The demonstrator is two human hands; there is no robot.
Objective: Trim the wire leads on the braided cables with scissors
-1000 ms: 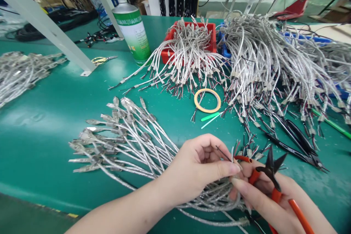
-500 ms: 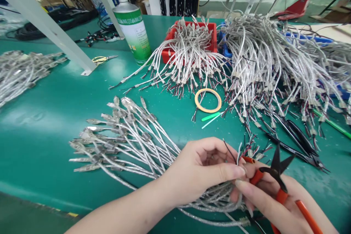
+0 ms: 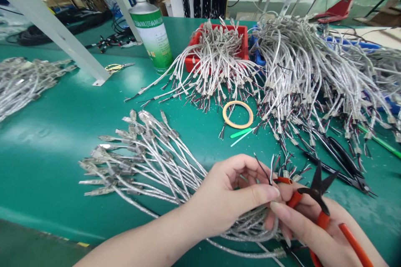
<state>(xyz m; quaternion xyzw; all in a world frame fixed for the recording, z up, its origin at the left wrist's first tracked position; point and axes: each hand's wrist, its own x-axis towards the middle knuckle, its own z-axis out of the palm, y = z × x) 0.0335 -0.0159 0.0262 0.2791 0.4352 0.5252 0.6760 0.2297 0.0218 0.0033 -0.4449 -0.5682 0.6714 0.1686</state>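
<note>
Cable ends [image 3: 275,167], thin red, black and white wires fanned out at the tip of a silver braided cable, are pinched between the thumb and fingers of the left hand [image 3: 228,200], just in front of the tape ring [image 3: 237,114] and nearer the viewer. The left hand is closed around the cable, whose silver length is seen curling beneath the palm. The right hand [image 3: 310,233] is placed just right of the left one, with its forefinger touching the left thumb tip. Orange-handled cutters [image 3: 316,200] are held in the right hand, gripped across the palm; the black blades are pointed up and stand parted, clear of the wires. Whether the right fingertips are also touching the wires cannot quite be made out.

A fan of silver cables [image 3: 138,158] is spread on the green table [image 3: 62,108], left of the tape ring and nearer the viewer. Behind the ring, a red bin [image 3: 241,46] is heaped with more cables, and a large tangled pile [image 3: 307,71] is seen right of the ring. A green-labelled can [image 3: 152,33] is stood far left of the ring, towards the back. Black tweezers [image 3: 338,158] are laid right of the ring, beside the right hand.
</note>
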